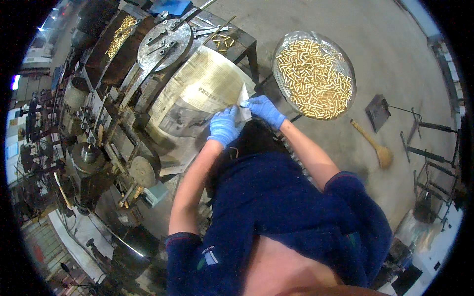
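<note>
A printed newspaper sheet (pixel 200 81) lies spread over the machine's front, its near right corner folded up to a pale flap. My left hand (pixel 225 128), in a blue knitted glove, is closed on the sheet's near edge, its fingertips partly hidden against the paper. Just right of it, my right hand (pixel 266 111), gloved alike, pinches the raised flap between thumb and fingers. The two hands are close together in front of my body.
At the right, a round metal tray (pixel 349 101) holds many small brass-coloured cylindrical parts. A dustpan (pixel 377 112) and a tan hand broom (pixel 381 154) lie on the floor. Left stands a greasy machine with a round metal plate (pixel 150 59) and a bin of brass parts (pixel 120 39).
</note>
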The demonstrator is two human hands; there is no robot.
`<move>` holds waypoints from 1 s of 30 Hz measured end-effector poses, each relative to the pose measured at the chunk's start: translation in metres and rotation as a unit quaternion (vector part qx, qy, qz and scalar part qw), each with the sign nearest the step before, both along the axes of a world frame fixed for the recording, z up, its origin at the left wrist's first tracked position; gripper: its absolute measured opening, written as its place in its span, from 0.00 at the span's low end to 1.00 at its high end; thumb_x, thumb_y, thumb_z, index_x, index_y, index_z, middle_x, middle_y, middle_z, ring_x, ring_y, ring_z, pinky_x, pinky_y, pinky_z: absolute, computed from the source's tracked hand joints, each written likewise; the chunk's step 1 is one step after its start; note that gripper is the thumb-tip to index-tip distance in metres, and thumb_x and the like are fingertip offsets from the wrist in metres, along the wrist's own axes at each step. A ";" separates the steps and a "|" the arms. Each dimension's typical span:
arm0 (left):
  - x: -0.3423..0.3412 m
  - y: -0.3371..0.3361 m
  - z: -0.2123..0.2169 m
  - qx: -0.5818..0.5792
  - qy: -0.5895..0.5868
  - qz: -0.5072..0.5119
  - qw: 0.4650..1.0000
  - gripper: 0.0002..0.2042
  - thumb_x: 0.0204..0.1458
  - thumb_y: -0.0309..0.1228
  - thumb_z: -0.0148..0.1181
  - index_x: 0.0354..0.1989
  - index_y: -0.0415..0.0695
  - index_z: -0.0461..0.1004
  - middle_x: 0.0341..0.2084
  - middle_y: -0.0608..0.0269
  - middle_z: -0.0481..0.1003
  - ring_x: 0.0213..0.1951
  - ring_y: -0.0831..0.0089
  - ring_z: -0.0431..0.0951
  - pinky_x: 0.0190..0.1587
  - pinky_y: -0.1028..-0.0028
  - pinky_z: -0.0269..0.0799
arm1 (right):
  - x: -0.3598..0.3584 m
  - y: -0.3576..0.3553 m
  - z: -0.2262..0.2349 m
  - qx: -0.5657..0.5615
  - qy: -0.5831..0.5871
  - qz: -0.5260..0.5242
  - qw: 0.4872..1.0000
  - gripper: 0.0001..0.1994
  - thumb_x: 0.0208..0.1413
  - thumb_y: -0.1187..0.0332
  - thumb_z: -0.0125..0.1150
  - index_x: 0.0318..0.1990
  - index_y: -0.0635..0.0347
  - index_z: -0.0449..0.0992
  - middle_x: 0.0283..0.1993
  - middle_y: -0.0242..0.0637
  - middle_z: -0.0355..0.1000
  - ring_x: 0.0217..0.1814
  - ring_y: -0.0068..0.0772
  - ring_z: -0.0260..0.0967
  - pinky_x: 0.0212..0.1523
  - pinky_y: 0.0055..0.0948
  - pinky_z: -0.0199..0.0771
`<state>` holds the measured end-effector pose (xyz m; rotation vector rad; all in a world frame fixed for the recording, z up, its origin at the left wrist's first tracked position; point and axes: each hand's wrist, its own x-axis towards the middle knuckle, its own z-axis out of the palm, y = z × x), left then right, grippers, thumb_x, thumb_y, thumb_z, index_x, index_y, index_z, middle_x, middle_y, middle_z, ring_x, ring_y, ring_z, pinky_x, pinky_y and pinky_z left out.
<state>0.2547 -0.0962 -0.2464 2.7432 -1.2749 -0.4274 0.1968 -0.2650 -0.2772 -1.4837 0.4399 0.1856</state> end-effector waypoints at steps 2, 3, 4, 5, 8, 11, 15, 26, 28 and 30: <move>-0.001 -0.003 -0.007 -0.029 -0.033 -0.012 0.999 0.32 0.43 0.48 0.58 0.54 0.40 0.63 0.44 0.49 0.71 0.44 0.56 0.72 0.48 0.62 0.66 | 0.001 -0.001 0.003 0.006 -0.002 0.019 1.000 0.19 0.49 0.54 0.63 0.34 0.64 0.79 0.20 0.27 0.70 0.23 0.16 0.59 0.27 0.24 0.65; -0.003 -0.007 -0.008 -0.044 -0.040 -0.016 0.998 0.30 0.43 0.47 0.58 0.51 0.39 0.64 0.44 0.50 0.71 0.44 0.57 0.72 0.49 0.63 0.64 | 0.004 -0.001 -0.001 0.004 -0.004 0.021 1.000 0.19 0.48 0.54 0.63 0.34 0.64 0.79 0.19 0.27 0.69 0.23 0.16 0.59 0.27 0.23 0.64; -0.003 -0.008 -0.009 -0.047 -0.046 -0.019 0.998 0.29 0.43 0.46 0.57 0.51 0.40 0.65 0.43 0.51 0.71 0.44 0.57 0.72 0.49 0.63 0.64 | 0.005 -0.002 -0.004 0.003 -0.006 0.023 1.000 0.19 0.48 0.54 0.63 0.34 0.64 0.79 0.19 0.27 0.69 0.22 0.15 0.59 0.27 0.23 0.64; -0.002 -0.009 -0.011 -0.051 -0.053 -0.020 0.997 0.28 0.44 0.46 0.57 0.50 0.40 0.66 0.42 0.51 0.72 0.43 0.58 0.72 0.49 0.63 0.64 | 0.006 -0.004 0.002 -0.015 0.000 0.038 0.999 0.19 0.48 0.53 0.63 0.33 0.64 0.80 0.19 0.27 0.69 0.22 0.15 0.59 0.27 0.23 0.64; -0.003 -0.010 -0.013 -0.039 -0.048 -0.019 0.998 0.25 0.45 0.44 0.56 0.48 0.41 0.68 0.38 0.53 0.73 0.41 0.59 0.73 0.47 0.63 0.65 | 0.008 -0.010 0.020 -0.066 0.017 0.076 0.995 0.19 0.47 0.52 0.64 0.31 0.63 0.80 0.18 0.27 0.69 0.21 0.16 0.59 0.27 0.23 0.65; -0.007 -0.011 -0.011 -0.047 -0.029 -0.007 0.998 0.21 0.45 0.42 0.55 0.45 0.42 0.70 0.33 0.53 0.75 0.37 0.58 0.75 0.43 0.63 0.68 | 0.010 -0.014 0.027 -0.078 0.037 0.091 0.992 0.19 0.47 0.51 0.63 0.30 0.62 0.80 0.19 0.30 0.71 0.22 0.16 0.62 0.29 0.23 0.66; -0.007 -0.014 -0.013 -0.075 0.025 0.038 0.996 0.17 0.45 0.40 0.55 0.41 0.43 0.74 0.29 0.51 0.76 0.32 0.55 0.76 0.36 0.62 0.71 | 0.013 -0.019 0.022 -0.054 0.035 0.082 0.995 0.19 0.48 0.51 0.63 0.32 0.60 0.81 0.20 0.32 0.72 0.24 0.17 0.64 0.32 0.23 0.67; 0.010 -0.004 0.000 -0.060 0.159 0.002 0.985 0.15 0.47 0.44 0.57 0.35 0.46 0.78 0.27 0.49 0.76 0.31 0.55 0.77 0.35 0.64 0.72 | 0.006 -0.019 0.021 -0.064 0.035 0.065 0.995 0.20 0.48 0.50 0.62 0.32 0.60 0.81 0.19 0.31 0.71 0.24 0.19 0.63 0.33 0.24 0.67; 0.011 -0.006 0.000 -0.042 0.156 -0.011 0.987 0.15 0.47 0.44 0.57 0.34 0.45 0.78 0.26 0.49 0.75 0.31 0.55 0.77 0.35 0.64 0.72 | 0.005 -0.020 0.004 -0.067 0.009 0.053 0.996 0.19 0.48 0.49 0.62 0.32 0.59 0.81 0.20 0.33 0.72 0.25 0.18 0.64 0.33 0.24 0.68; 0.012 -0.004 -0.004 -0.045 0.139 -0.014 0.989 0.16 0.47 0.45 0.58 0.34 0.45 0.78 0.26 0.49 0.76 0.30 0.55 0.77 0.35 0.65 0.72 | 0.006 -0.023 0.004 -0.059 0.049 0.073 0.994 0.20 0.48 0.49 0.62 0.33 0.59 0.80 0.23 0.34 0.74 0.27 0.19 0.67 0.35 0.24 0.69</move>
